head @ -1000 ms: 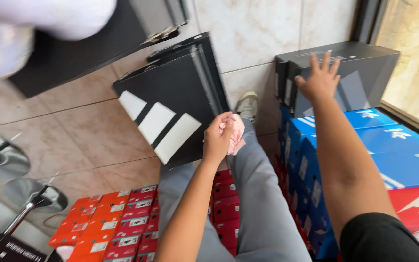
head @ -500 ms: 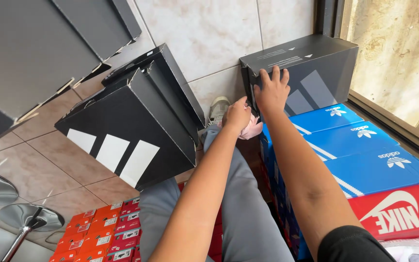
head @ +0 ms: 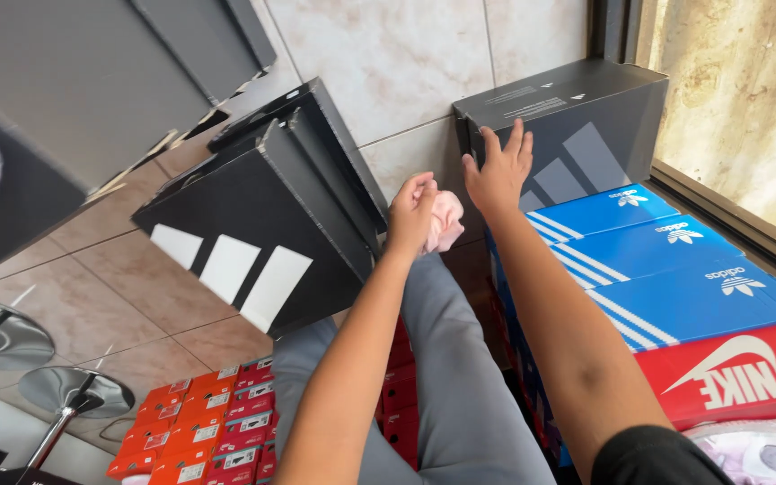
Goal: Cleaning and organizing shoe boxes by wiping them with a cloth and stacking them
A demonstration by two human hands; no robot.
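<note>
My right hand [head: 498,169] presses flat, fingers spread, against the front face of a dark grey shoebox [head: 586,117] that sits on top of a stack of blue shoeboxes [head: 675,278]. Just left of it, my left hand [head: 412,214] is closed around a crumpled pink cloth [head: 446,223]. Both hands are held out above my grey-trousered leg [head: 460,386]. A black shoebox with three white stripes [head: 262,233] leans on its edge to the left of my left hand.
A red shoebox [head: 738,377] lies under the blue ones at the right. Rows of red and orange boxes [head: 199,431] stand on the tiled floor below. Two chrome stool bases [head: 65,395] are at the lower left. Large dark boxes [head: 92,81] loom at the upper left.
The view has swung right and closer to the boxes. My right hand has settled flat on the grey box's front, and my left hand with the pink cloth has risen closer beside it.
</note>
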